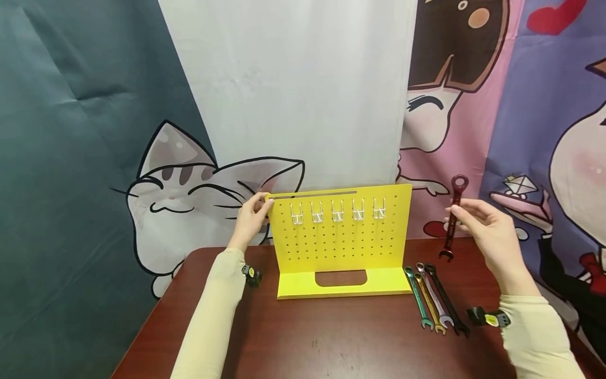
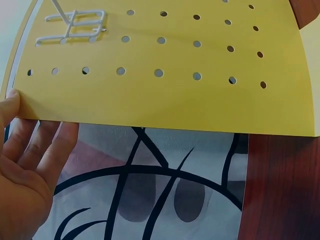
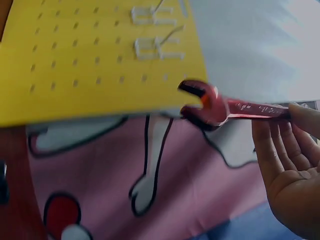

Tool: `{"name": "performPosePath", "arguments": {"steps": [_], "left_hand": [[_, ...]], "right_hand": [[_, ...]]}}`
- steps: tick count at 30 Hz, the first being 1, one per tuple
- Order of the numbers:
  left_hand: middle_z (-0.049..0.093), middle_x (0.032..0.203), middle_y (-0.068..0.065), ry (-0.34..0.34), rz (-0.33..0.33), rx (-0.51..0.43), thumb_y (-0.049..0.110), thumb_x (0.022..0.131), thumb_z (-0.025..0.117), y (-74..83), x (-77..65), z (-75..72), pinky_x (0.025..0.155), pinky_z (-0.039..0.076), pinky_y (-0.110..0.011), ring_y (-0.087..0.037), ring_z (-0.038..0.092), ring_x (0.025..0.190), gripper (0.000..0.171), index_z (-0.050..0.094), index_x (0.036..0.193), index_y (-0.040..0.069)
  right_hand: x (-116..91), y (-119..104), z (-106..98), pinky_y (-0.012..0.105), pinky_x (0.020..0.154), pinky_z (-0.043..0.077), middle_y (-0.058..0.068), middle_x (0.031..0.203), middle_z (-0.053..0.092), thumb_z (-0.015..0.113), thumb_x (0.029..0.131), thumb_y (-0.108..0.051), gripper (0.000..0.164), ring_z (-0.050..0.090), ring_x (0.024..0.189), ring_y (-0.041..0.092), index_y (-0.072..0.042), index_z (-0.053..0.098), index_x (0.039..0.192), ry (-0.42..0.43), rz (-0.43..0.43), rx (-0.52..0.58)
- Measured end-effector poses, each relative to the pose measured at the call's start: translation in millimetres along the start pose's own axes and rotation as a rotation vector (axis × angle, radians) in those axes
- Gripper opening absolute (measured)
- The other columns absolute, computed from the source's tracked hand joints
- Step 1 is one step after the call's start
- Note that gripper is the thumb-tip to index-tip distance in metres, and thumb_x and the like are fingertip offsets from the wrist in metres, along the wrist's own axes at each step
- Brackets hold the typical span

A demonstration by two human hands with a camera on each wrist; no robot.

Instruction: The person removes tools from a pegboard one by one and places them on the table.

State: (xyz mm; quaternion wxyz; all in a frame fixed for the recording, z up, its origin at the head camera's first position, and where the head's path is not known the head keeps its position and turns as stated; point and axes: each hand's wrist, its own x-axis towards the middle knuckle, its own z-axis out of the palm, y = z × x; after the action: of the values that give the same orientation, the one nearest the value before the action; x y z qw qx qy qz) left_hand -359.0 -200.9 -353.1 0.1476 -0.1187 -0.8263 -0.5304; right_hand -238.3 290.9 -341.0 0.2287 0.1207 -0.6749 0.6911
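My left hand [image 1: 252, 220] grips the upper left corner of a yellow pegboard [image 1: 341, 247], thumb on its front and fingers behind the edge, as the left wrist view shows. Several white wire hooks [image 1: 337, 211] sit in a row along the upper part of the board. Off the board's right side, my right hand [image 1: 494, 237] pinches a dark red combination wrench [image 1: 453, 221] between thumb and fingers. Its ring end points up and its open end down, above the table. In the right wrist view the wrench's open jaw overlaps the board's edge.
On the table [image 1: 303, 337], right of the board's base, lie a green wrench [image 1: 419, 300], a gold wrench [image 1: 430, 304], a silver wrench [image 1: 436, 300] and a black wrench [image 1: 447, 302], side by side. A printed cartoon curtain [image 1: 303, 95] hangs behind the table.
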Motion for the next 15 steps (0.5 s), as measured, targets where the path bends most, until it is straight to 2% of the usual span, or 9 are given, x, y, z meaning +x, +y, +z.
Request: {"name": "performPosePath", "arguments": {"steps": [5, 8, 11, 15], "left_hand": [[0.067, 0.095, -0.014, 0.024, 0.008, 0.012, 0.041, 0.101, 0.061, -1.2, -0.5, -1.7, 0.082, 0.062, -0.05, -0.026, 0.067, 0.088, 0.037, 0.064, 0.128, 0.016], [0.067, 0.094, -0.014, 0.027, 0.014, 0.02, 0.043, 0.101, 0.061, -0.4, 0.4, -2.2, 0.081, 0.063, -0.047, -0.026, 0.067, 0.088, 0.037, 0.064, 0.127, 0.017], [0.067, 0.094, -0.013, 0.019, 0.01, 0.018, 0.045, 0.101, 0.061, 0.6, 0.6, -1.6, 0.082, 0.063, -0.047, -0.025, 0.067, 0.089, 0.037, 0.065, 0.126, 0.018], [0.067, 0.094, -0.014, 0.009, -0.002, -0.002, 0.045, 0.1, 0.062, 0.0, -0.4, 0.6, 0.085, 0.06, -0.055, -0.026, 0.067, 0.089, 0.037, 0.065, 0.125, 0.018]], "right_hand": [[-2.0, 4.5, -19.5, 0.008, 0.069, 0.055, -0.019, 0.096, 0.073, 0.068, 0.098, -0.011, 0.02, 0.067, 0.086, -0.005, -0.016, 0.069, 0.117, 0.033, 0.029, -0.247], [-4.7, 8.1, -28.5, 0.006, 0.069, 0.053, -0.026, 0.094, 0.07, 0.066, 0.1, -0.019, 0.022, 0.066, 0.084, -0.008, -0.015, 0.067, 0.121, 0.03, 0.071, -0.379], [-9.0, 15.0, -38.1, 0.006, 0.068, 0.051, -0.029, 0.091, 0.067, 0.064, 0.101, -0.025, 0.027, 0.067, 0.078, -0.007, -0.009, 0.064, 0.123, -0.001, 0.111, -0.448], [-15.0, 28.9, -51.1, 0.008, 0.066, 0.052, -0.029, 0.091, 0.066, 0.062, 0.103, -0.025, 0.027, 0.067, 0.076, -0.006, -0.006, 0.063, 0.122, -0.051, 0.14, -0.489]]}}
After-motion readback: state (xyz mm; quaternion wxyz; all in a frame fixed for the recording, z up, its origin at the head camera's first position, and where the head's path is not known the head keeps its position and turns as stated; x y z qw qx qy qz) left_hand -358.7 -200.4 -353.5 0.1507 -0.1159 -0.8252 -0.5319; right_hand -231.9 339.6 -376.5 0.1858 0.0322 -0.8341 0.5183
